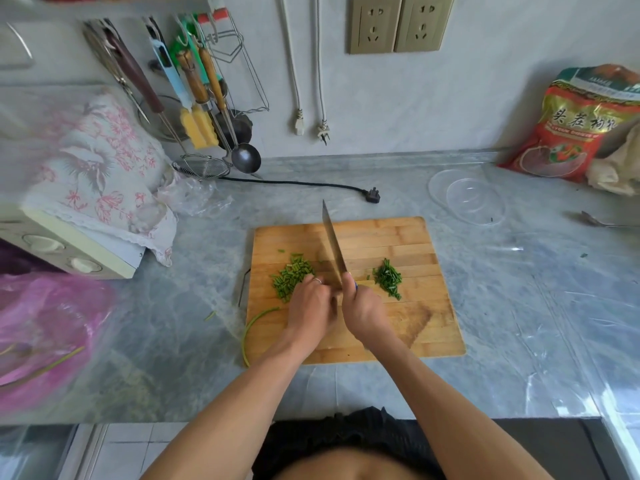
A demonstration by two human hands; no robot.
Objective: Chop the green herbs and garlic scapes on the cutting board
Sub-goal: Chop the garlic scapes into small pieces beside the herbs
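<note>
A wooden cutting board (398,237) lies on the grey marble counter. A pile of chopped garlic scape pieces (291,276) sits on its left part, and a smaller pile of finely chopped dark green herbs (388,278) on its right. My right hand (363,310) grips the handle of a cleaver (333,245), whose blade points away across the board. My left hand (311,306), with a ring, rests with curled fingers right beside the blade near the scape pile; what lies under it is hidden. One uncut scape (252,327) curves over the board's left edge.
A clear glass lid or bowl (465,197) sits behind the board on the right, next to a red food bag (568,126). A black plug and cord (372,195) lie behind the board. Hanging utensils, a cloth-covered appliance (93,174) and a pink plastic bag (41,327) fill the left.
</note>
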